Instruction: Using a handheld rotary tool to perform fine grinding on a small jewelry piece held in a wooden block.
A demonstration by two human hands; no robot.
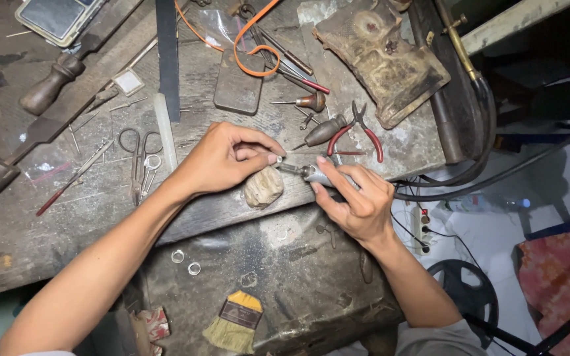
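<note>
My left hand (222,160) pinches a tiny metal piece (279,159) between thumb and fingertips, just above a worn wooden bench peg (263,188). My right hand (357,201) grips a silver rotary handpiece (315,175), with its tip pointing left and meeting the small piece. Both hands work close together at the front edge of the scarred wooden workbench (100,204).
Red-handled pliers (357,132), wooden-handled gravers (324,130), scissors (141,155), files and an orange cord (252,39) litter the bench. Two small rings (186,262) and a yellow brush (235,320) lie on the lower tray. Black hoses (476,151) hang at the right.
</note>
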